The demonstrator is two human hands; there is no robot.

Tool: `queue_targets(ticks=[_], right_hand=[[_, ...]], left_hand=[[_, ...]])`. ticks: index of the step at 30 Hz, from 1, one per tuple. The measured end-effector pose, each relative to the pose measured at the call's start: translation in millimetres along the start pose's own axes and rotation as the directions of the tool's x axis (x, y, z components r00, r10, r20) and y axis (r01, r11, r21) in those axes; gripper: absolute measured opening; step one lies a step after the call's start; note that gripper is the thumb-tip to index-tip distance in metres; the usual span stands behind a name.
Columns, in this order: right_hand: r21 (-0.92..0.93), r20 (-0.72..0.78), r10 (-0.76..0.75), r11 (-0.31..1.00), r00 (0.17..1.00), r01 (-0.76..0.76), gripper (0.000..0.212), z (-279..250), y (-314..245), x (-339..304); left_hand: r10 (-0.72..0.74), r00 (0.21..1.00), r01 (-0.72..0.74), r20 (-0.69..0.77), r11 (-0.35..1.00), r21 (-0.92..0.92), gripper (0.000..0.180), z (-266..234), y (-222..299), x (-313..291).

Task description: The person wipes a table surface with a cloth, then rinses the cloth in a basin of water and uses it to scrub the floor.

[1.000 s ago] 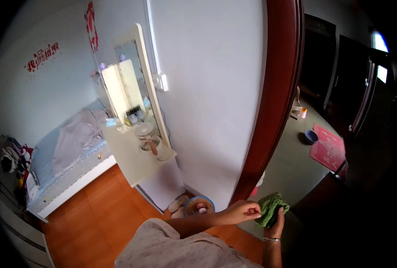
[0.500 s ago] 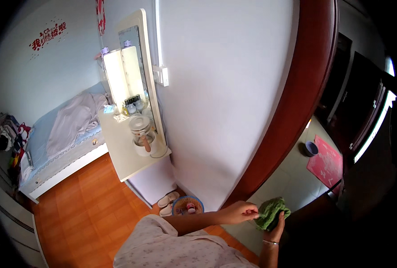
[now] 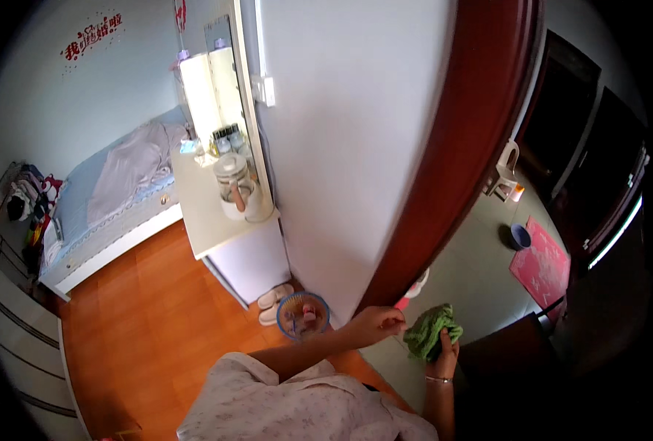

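My right hand (image 3: 444, 359) is closed around a crumpled green knitted cloth (image 3: 431, 331), its thumb pressed against the near side. A thin bracelet circles the right wrist. Just left of the cloth is my left hand (image 3: 376, 325), fingers curled and drawn together. A narrow gap seems to separate those fingertips from the cloth, and anything small between them is too fine to make out. Both hands are in front of me at the lower right, over the pale tiles beyond the doorway.
A dark red door frame (image 3: 444, 147) rises before me. To its left stand a dressing table (image 3: 210, 228) with a glass kettle (image 3: 232, 176), slippers (image 3: 273, 296), a wire-like basket (image 3: 325, 312) and a bed (image 3: 113, 253). Beyond the doorway are a blue bowl (image 3: 519, 237), a pink mat (image 3: 543, 268) and a chair (image 3: 508, 165).
My left fingers, at the cloth's edge before, have come slightly away from it. Both hands and the cloth shifted a little left and up in view, as the view itself turned.
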State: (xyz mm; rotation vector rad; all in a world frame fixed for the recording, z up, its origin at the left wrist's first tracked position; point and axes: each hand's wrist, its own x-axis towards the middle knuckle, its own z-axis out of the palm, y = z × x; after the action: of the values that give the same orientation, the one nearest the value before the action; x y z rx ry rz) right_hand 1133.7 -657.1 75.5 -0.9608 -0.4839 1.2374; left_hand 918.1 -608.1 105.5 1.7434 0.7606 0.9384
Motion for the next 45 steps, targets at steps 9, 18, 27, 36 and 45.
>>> queue_targets(ticks=[9,18,27,36,45], right_hand=[[-0.009,0.074,-0.011,1.0,0.997,0.011,0.039,-57.0,-45.7,-26.8],[-0.056,0.032,0.14,0.989,0.99,-0.138,0.036,-105.9,-46.0,-21.4],[-0.007,0.197,0.088,0.996,0.976,-0.088,0.048,-79.5,-65.8,19.9],[-0.202,0.577,-0.726,0.317,0.374,0.927,0.053,88.0,-119.1,125.1],[-0.399,0.786,-0.242,0.502,0.568,0.767,0.038,-19.6,13.5,195.5]], left_hand=[[-0.096,0.994,0.096,0.049,0.995,-0.003,0.018,86.4,10.3,-26.3],[-0.17,0.981,0.163,-0.092,0.983,-0.086,0.012,113.0,16.8,-28.0],[-0.223,0.954,0.211,-0.198,0.974,-0.083,0.011,107.8,1.7,-4.9],[-0.269,0.955,0.254,-0.126,0.959,-0.123,0.011,107.0,-0.1,43.5],[-0.527,0.848,0.527,0.056,0.85,0.022,0.01,99.4,-63.7,95.1]])
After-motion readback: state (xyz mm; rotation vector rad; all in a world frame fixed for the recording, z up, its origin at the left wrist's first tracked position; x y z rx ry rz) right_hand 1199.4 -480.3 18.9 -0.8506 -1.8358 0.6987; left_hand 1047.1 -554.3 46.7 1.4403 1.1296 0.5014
